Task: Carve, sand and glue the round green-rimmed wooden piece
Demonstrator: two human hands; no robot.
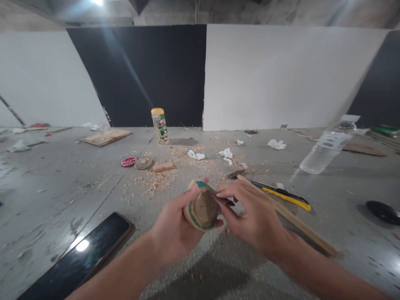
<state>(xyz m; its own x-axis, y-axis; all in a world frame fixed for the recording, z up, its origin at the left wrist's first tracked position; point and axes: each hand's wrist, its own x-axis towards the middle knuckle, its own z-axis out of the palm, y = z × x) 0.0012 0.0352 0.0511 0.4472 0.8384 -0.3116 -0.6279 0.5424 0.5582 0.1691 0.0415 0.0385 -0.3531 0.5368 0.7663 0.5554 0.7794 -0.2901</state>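
My left hand is wrapped round a rounded wooden piece with a green painted band and a bare brown end turned toward me. Thumb and fingers of my right hand pinch a small dark, thin, folded-looking piece against the wooden piece's right edge. Its exact kind is too small to tell. Beyond my right hand lie a hammer with a wooden handle, partly hidden by the hand and forearm, and a yellow-and-black utility knife.
Wood shavings and crumpled tissues litter the grey floor. A phone lies at left. Farther off are a round red lid, a wooden disc, a wood block, a yellow-topped bottle and a clear plastic bottle.
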